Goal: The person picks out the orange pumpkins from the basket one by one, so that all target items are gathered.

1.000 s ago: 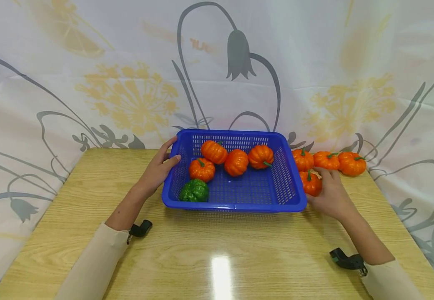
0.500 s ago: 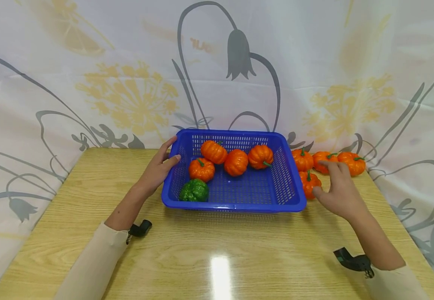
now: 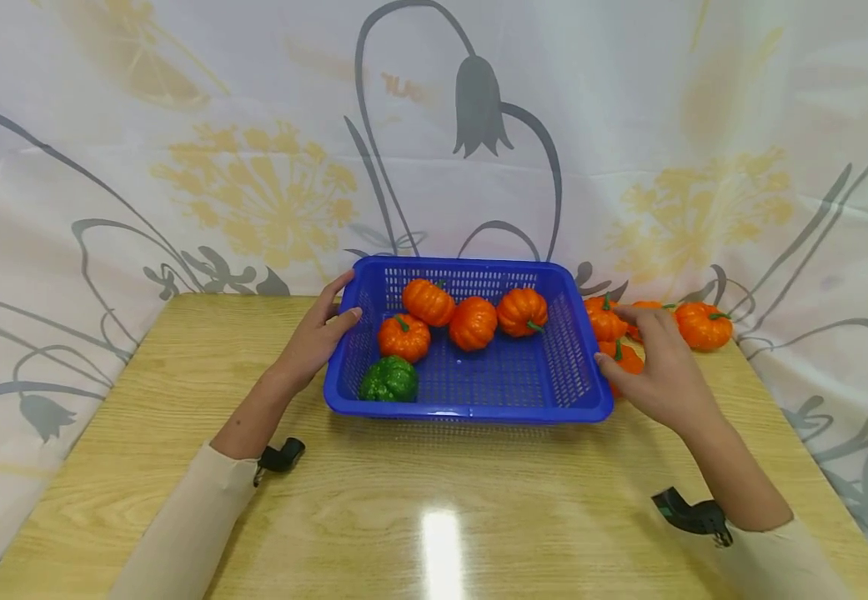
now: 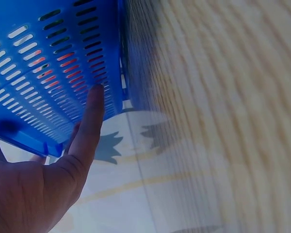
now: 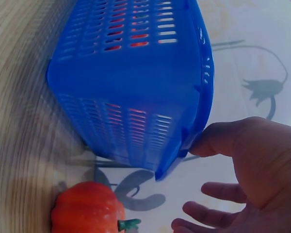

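My left hand [image 3: 323, 337] holds the left end of the blue plastic basket [image 3: 471, 413], its thumb at the rim. In the left wrist view a finger lies along the slotted outer wall. At the basket's right end is my right hand [image 3: 664, 367], fingers spread and relaxed, with the thumb right at the rim in the right wrist view. Inside the basket are several small orange pumpkins [image 3: 473, 323] and one green pumpkin [image 3: 388, 380]. Beneath my right hand, an orange pumpkin [image 5: 87, 208] stands on the table beside the basket, partly hidden in the head view.
Further orange pumpkins [image 3: 704, 326] stand in a row at the table's back right. A flower-patterned cloth [image 3: 434, 125] hangs behind the wooden table [image 3: 351, 517]. Each wrist bears a black camera mount [image 3: 692, 512].
My right hand drew off the near pumpkin to the right, then came back left to the basket's right rim. The left hand and the basket have stayed put.
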`<state>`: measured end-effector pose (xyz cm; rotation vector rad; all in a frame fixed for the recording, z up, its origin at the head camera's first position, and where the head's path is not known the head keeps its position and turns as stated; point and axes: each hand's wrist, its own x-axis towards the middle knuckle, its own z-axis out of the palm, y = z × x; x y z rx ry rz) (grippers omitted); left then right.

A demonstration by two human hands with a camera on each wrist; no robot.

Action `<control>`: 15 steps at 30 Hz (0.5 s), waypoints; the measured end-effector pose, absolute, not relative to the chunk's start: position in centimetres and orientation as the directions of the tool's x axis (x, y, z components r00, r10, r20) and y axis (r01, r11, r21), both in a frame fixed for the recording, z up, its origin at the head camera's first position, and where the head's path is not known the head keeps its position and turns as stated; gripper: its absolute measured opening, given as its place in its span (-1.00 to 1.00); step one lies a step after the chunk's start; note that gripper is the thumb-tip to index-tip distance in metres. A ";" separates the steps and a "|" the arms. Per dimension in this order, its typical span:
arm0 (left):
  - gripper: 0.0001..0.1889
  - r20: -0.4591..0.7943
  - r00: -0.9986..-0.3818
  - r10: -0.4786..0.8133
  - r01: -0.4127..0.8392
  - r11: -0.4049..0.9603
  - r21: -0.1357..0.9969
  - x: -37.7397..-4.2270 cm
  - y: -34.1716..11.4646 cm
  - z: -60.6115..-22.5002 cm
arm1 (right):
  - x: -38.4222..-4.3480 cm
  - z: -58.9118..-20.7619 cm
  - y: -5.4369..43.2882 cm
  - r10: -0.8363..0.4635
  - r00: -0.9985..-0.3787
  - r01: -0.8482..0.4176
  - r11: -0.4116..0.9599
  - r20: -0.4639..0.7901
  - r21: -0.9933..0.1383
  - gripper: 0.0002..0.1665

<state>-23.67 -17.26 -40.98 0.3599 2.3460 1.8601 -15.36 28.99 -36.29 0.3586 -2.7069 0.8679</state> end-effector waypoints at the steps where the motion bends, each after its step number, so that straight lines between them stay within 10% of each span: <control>1: -0.31 0.048 -0.965 0.258 0.105 0.213 0.971 -23.7 -17.3 -41.0 | -15.4 -36.2 28.8 -0.158 -0.927 -0.327 0.784 0.339 -0.528 -0.22; 15: -0.31 0.036 -0.964 0.262 0.095 0.217 0.971 -23.8 -17.3 -40.9 | -17.2 -34.7 26.8 -0.285 -0.871 -0.451 0.787 0.401 -0.421 -0.28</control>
